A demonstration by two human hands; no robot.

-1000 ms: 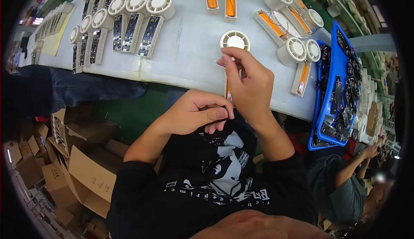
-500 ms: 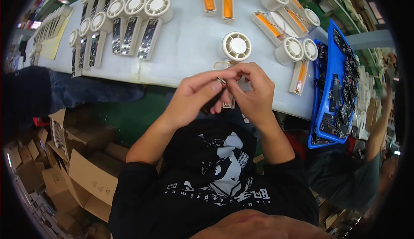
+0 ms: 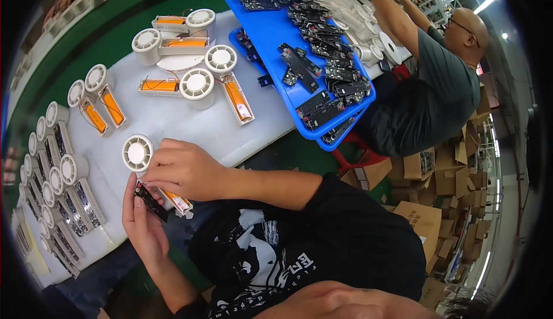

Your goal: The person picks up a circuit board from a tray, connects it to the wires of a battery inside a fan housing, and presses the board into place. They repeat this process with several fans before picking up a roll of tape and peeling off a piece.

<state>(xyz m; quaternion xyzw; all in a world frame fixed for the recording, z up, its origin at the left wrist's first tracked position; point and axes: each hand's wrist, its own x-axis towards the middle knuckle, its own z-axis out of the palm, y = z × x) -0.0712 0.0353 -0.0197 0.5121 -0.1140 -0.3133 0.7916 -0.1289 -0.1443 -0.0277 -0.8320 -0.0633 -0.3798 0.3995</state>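
Within left grip, slim black board

Cardboard boxes, perhaps a red stool.

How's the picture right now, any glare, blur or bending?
In the head view, the corners go black and the white table has a bowed far edge; also in the head view, a lamp tube glares white at upper right, and the blue tray looks fairly sharp, but fine detail on the dark board in the left hand is too small to read.
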